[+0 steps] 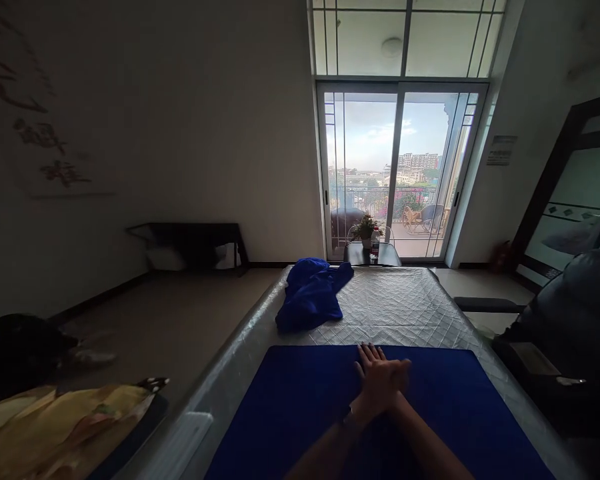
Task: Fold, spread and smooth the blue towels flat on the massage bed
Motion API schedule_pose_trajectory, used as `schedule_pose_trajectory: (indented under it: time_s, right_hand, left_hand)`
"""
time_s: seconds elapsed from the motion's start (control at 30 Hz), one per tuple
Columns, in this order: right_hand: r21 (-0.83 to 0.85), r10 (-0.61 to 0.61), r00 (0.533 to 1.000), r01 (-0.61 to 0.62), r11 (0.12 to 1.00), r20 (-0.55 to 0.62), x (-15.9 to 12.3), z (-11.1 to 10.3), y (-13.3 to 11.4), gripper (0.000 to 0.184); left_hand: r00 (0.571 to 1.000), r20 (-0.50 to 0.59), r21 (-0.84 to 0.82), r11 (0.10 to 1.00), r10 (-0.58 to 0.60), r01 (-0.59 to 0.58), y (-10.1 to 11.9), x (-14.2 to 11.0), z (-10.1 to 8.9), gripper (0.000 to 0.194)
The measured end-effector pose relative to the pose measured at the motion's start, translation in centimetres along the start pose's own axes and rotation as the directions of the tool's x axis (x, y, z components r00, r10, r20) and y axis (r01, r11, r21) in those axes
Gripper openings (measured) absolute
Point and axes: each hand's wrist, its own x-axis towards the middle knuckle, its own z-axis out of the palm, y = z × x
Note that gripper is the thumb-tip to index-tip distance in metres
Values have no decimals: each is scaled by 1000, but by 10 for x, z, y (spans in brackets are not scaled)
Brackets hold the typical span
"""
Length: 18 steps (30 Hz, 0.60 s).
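Note:
A flat, smooth dark blue cloth [290, 407] covers the near end of a quilted grey mattress [400, 300]. Both my hands rest on the cloth near its far edge, one laid over the other with the forearms meeting at the wrists. My right hand [371, 360] lies flat with its fingers stretched toward the cloth's far edge. My left hand [397, 375] lies flat against it, with a band at its wrist. Neither hand holds anything. A second blue cloth [310, 293] lies crumpled at the mattress's far left corner.
Beyond the bed, a small dark table [373, 253] with a potted plant [365, 229] and a bottle [375, 243] stands before a glass balcony door [400, 173]. A dark chair [570, 320] is on the right, yellow fabric [65, 420] at the lower left, and a low bench [195, 243] by the wall.

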Motion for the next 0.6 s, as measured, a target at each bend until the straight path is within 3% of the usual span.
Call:
schedule_pose_trajectory:
  time_s: [0.07, 0.17, 0.37, 0.47, 0.6]
  right_hand:
    - [-12, -1, 998, 2, 1000, 65, -4, -3, 1, 60]
    - [-13, -31, 993, 33, 999, 113, -7, -11, -3, 58]
    - [-52, 36, 990, -30, 998, 133, -15, -30, -3, 59]
    - [-84, 66, 987, -54, 995, 149, -33, -45, 23, 61]
    - [-187, 200, 974, -178, 966, 105, -66, -74, 86, 59]
  left_hand:
    - [999, -34, 6, 1000, 11, -10, -15, 15, -14, 50]
    - [994, -17, 3, 994, 111, -111, -54, 27, -49, 41]
    - [996, 22, 121, 988, 92, -94, -137, 5, -107, 41]
    - [996, 78, 225, 973, 37, -54, -175, -11, -131, 48]
    - [984, 138, 411, 910, -114, 48, -223, -25, -164, 59]
